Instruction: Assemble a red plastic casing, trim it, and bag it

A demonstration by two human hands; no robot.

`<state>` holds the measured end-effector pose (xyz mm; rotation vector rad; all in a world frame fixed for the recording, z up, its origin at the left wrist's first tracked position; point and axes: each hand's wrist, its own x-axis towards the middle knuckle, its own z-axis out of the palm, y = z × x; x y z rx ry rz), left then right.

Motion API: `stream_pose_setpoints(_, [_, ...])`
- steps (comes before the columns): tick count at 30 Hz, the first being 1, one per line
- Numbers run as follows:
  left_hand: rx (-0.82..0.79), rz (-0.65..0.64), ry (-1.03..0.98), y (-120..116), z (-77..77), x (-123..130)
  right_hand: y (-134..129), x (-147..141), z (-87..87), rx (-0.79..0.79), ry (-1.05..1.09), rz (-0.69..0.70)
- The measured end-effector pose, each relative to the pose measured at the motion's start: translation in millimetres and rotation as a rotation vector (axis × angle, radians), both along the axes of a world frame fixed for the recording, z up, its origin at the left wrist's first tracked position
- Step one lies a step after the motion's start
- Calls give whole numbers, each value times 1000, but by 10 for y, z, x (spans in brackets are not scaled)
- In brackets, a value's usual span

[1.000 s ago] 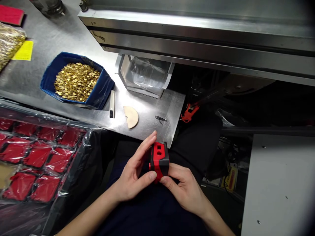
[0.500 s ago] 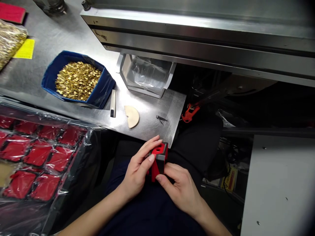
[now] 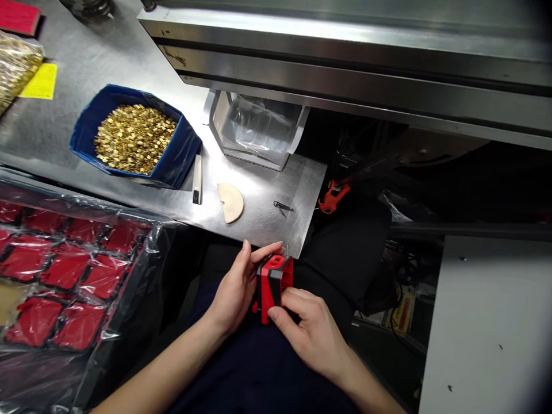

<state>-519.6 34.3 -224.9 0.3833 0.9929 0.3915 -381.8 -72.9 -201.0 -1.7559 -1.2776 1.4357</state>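
Note:
A red and black plastic housing (image 3: pixel 271 287), hollow on its right side, is held over my lap. My right hand (image 3: pixel 313 330) pinches its lower right edge, with the thumb on the front and the fingers at the hollow side. At the left of the housing is my left hand (image 3: pixel 233 293), its thumb lifted away and its fingers stretched out behind the part. Some left fingertips are hidden, so I cannot tell whether they touch it. On the metal table edge beyond lie a small nail clipper (image 3: pixel 283 206) and a pale half disc (image 3: pixel 232 202).
A blue bin (image 3: pixel 183 155) of small brass pieces stands beside a white-handled cutter (image 3: pixel 197 181). A grey bin (image 3: pixel 254 159) holds clear bags. Lower left, a plastic-lined box (image 3: pixel 157 247) contains several red parts. A metal beam (image 3: pixel 345 75) crosses above; an orange-handled tool (image 3: pixel 334 196) hangs right.
My left thumb has lifted off the housing and the left hand has opened away to the left. The housing has turned slightly and now shows its hollow side; the right hand still holds it.

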Motion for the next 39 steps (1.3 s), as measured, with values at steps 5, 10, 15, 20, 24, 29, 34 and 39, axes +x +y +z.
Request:
stream_pose_setpoints(5, [71, -30, -132, 15, -49, -138, -24, 154, -110, -211, 648, -427])
stream_pose_setpoints(10, [-92, -8, -345, -55, -123, -106, -52, 185, -308, -363, 890, -579])
stream_pose_setpoints(15, [-223, 6, -527, -58, -87, -37, -17, 104, -406, -410, 807, -421])
stream_pose_setpoints(20, [-249, 125, -492, 4, -229, -346, 98, 242, -410, -354, 383, -199])
stream_pose_setpoints(24, [-254, 203, -394, -13, -370, -708, 509, 260, -348, -113, -215, -141])
stream_pose_setpoints(29, [-314, 224, -264, -102, -400, -810, 1515, -341, -434, 138, -628, 28])
stream_pose_setpoints(34, [-334, 210, -128, -108, -395, -736, 2127, -750, -658, 83, -721, 56])
stream_pose_setpoints(39, [-395, 211, -138, -37, -486, -783, 1719, -332, -623, 122, -568, 187])
